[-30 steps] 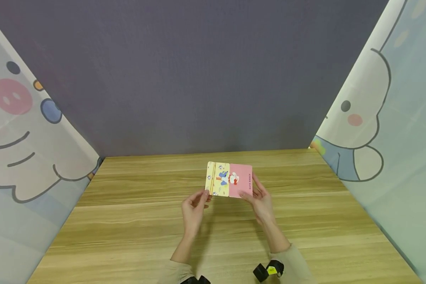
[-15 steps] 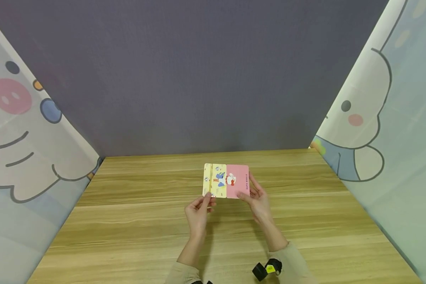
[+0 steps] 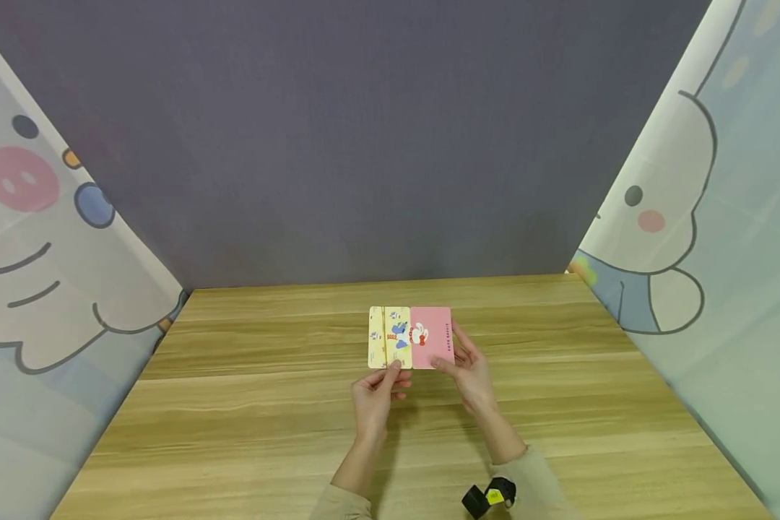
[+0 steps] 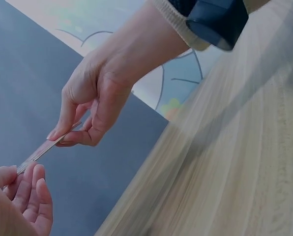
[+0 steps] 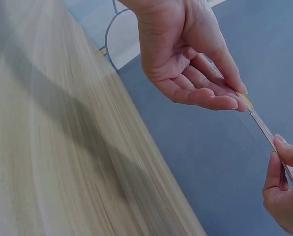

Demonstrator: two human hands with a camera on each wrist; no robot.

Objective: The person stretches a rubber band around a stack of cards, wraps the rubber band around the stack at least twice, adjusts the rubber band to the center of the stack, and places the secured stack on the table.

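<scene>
Both hands hold a thin booklet (image 3: 431, 325) above the table, its cover half pink and half yellow, with a white rabbit and a blue figure printed sideways. A narrow band-like line crosses the yellow part near its left end. My left hand (image 3: 373, 404) pinches the lower edge at the yellow half, thumb on top. At the right, my right hand (image 3: 474, 379) grips the pink end, thumb on the cover and the other fingers mostly hidden behind. Edge-on in the left wrist view, the booklet (image 4: 41, 150) looks slim, between the right hand (image 4: 100, 93) and the left hand (image 4: 18, 206).
A wood-grain table (image 3: 247, 426) lies beneath the hands. Behind it rises a dark grey panel (image 3: 377, 144), with cartoon-printed curtains (image 3: 741, 289) at both sides. The right sleeve (image 3: 539, 484) carries a black wrist camera (image 3: 487, 497).
The booklet has shifted slightly left and closer to the person, and sits straighter. My left thumb has moved right along its lower edge, from the corner inward. The right hand keeps its grip.
</scene>
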